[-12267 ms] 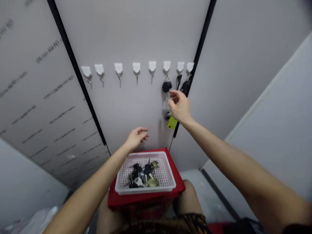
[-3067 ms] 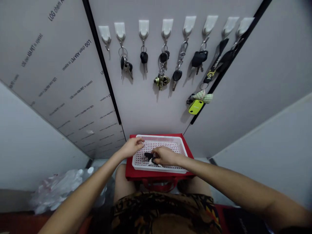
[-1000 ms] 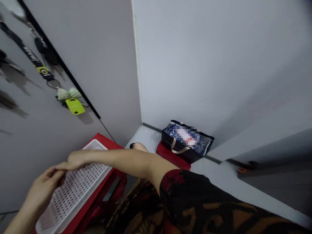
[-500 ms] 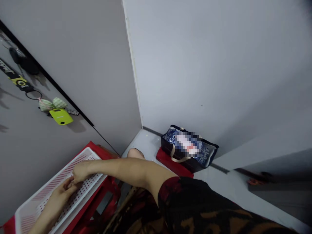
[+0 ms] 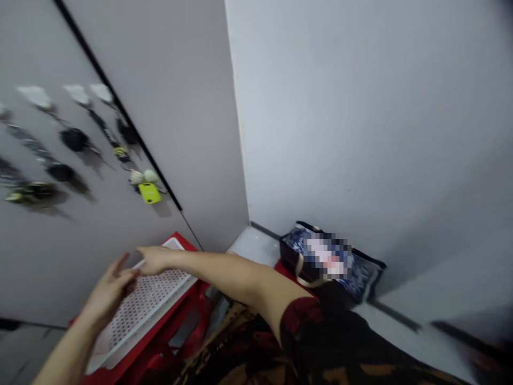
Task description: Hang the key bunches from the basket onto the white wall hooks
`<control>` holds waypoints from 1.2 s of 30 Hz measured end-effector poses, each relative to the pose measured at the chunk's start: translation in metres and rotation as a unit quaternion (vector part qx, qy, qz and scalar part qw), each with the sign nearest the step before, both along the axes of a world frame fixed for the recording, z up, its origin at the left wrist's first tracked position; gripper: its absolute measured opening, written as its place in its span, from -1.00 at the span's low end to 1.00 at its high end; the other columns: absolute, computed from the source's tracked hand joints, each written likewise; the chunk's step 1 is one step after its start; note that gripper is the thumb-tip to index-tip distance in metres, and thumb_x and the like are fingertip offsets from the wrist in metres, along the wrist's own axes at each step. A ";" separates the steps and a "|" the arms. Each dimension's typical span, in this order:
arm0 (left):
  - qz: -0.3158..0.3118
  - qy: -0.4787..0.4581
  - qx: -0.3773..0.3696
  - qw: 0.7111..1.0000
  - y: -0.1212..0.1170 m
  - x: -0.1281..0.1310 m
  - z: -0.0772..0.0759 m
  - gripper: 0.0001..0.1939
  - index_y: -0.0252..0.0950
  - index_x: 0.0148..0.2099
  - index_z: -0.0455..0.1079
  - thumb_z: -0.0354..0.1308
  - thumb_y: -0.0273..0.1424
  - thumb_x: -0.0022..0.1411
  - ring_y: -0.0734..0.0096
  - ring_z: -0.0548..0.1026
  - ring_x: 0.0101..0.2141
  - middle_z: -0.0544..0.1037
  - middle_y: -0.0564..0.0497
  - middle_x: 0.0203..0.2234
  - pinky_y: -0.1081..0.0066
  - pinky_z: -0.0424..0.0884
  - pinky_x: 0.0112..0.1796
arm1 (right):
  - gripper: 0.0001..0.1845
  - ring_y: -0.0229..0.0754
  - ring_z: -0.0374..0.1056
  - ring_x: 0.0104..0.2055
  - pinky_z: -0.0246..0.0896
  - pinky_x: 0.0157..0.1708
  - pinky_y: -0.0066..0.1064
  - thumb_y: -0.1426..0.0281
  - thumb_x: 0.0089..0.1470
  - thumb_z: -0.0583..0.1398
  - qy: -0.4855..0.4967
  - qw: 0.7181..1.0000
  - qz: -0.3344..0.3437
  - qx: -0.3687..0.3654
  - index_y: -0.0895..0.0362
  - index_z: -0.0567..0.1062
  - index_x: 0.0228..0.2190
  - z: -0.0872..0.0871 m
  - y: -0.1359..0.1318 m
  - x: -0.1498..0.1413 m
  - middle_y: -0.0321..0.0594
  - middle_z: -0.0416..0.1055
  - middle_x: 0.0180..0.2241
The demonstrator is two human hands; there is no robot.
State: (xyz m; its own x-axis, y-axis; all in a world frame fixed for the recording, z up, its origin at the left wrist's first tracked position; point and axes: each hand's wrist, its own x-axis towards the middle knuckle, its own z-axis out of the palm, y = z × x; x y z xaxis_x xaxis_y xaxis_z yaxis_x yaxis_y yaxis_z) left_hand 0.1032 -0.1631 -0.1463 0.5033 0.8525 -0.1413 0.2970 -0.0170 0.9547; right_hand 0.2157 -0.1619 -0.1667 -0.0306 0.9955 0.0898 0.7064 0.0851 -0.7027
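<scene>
My left hand (image 5: 110,291) is above the white perforated plastic basket (image 5: 148,291), its thumb and index finger curved toward the right hand. My right hand (image 5: 156,260) reaches across from the right, its fingers closed and pointing at the left fingertips. Between the two sets of fingertips is a small, blurred, see-through greyish patch. Both hands seem to pinch it, but I cannot make out what it is. The basket looks bare where its holes show, and it stands on a red plastic stool or table (image 5: 180,321).
Keys and fobs hang from white hooks (image 5: 78,95) on the grey panel at left, among them a lime-green tag (image 5: 149,193). A dark blue patterned bag (image 5: 364,278) with pale handles stands on something red by the wall (image 5: 352,107).
The view has swung left, bringing more hooks and keys into sight. My hands, close together low over the basket before, are now higher, with a small gap between their fingertips.
</scene>
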 end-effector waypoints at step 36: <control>0.000 -0.245 0.318 0.916 0.022 -0.004 0.131 -0.22 -0.18 0.08 -0.38 -0.01 -0.50 -0.13 0.70 0.12 -0.69 0.16 0.23 -0.72 0.64 0.11 -0.61 | -0.22 -0.43 0.02 -0.66 0.00 -0.55 -0.60 0.51 -0.20 -0.01 0.034 0.934 0.038 0.353 0.18 -0.35 0.00 0.147 -0.006 -0.011 -0.51 0.10 -0.72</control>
